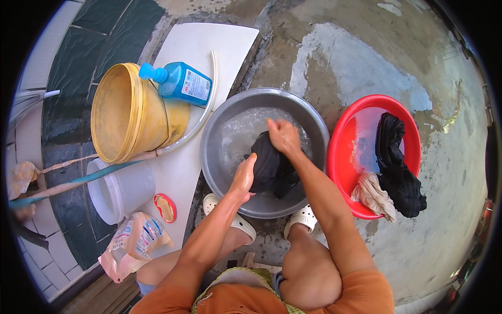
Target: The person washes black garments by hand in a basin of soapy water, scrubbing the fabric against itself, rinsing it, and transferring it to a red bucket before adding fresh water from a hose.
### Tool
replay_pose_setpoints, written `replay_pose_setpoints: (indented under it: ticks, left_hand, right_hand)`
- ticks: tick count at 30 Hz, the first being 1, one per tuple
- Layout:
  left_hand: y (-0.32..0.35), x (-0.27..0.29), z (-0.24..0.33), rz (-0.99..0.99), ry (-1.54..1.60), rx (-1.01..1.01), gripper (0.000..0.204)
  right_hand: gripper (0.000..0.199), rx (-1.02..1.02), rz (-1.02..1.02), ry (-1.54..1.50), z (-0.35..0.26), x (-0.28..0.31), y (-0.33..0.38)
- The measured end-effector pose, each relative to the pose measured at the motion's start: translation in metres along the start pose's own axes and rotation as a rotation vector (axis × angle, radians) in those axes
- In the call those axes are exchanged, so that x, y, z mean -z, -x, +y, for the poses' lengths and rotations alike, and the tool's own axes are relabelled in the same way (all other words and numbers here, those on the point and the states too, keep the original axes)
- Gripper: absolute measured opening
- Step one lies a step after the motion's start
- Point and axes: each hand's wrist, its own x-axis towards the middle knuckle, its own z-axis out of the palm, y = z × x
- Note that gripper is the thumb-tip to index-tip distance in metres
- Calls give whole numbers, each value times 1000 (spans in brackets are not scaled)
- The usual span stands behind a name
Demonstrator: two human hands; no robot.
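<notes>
A grey basin with cloudy, sudsy water stands in front of me. Bunched in it is a wet black garment, whose exact kind I cannot make out. My right hand is closed in a fist on its upper right part. On the garment's left side, my left hand grips it with the thumb up and the fingers partly hidden. To the right, a red basin holds black clothes and a beige cloth, which hang over its rim.
At the left, a yellow bucket lies tipped on a white board, beside a blue pump bottle. A whitish bucket, a hose, a red-rimmed oval object and a plastic bag lie nearer.
</notes>
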Motion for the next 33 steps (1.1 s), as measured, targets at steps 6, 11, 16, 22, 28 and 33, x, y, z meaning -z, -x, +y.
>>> replay_pose_setpoints:
  ticks: [6,11,16,22,28,33]
  left_hand:
    - [-54,38,-10,416,-1086,-701,42]
    - [-102,-1,-21,224,-1260,-800,39]
    - [-182,22,-12,293,-1481,-689,43]
    - [-113,2,22,-101,-580,-440,40]
    - [-5,44,-36,-132,-1240,-1092,30]
    - [-44,8,-70,-32,-1483,-1030,24]
  right_hand:
    - [44,547,67,544,37,15,41]
    - [35,334,-89,646,87,-24,3]
    - [24,228,-198,568,43,-22,-26]
    - [28,211,-349,9,19,11,5]
    - [33,677,-417,547,34,52,103]
    - [35,671,-476,827,57,14,81]
